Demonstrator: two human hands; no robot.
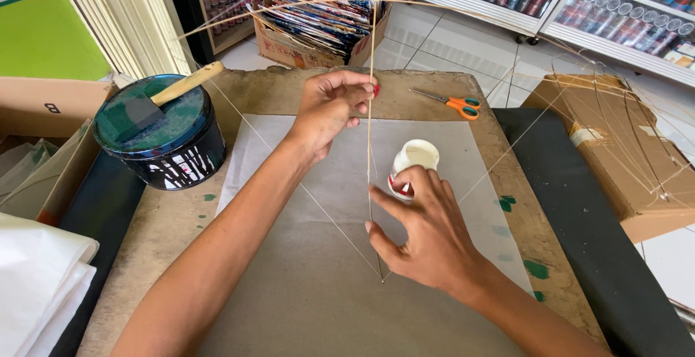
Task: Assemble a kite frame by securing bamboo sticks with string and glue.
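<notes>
Black paint tub (163, 136) parked far left, clear of the grey paper (318, 255) on the desk (174, 219). Left hand (329, 107) pinched shut on thin bamboo stick (370, 111), steadying it upright. Right hand (427, 234) spread open, fingertips near stick, beside glue pot (414, 163). Scissors (452, 101) further right.

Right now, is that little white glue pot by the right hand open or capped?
Open. The small white pot stands upright on the grey paper sheet, its round mouth uncovered with pale contents showing; no cap is on it.
</notes>
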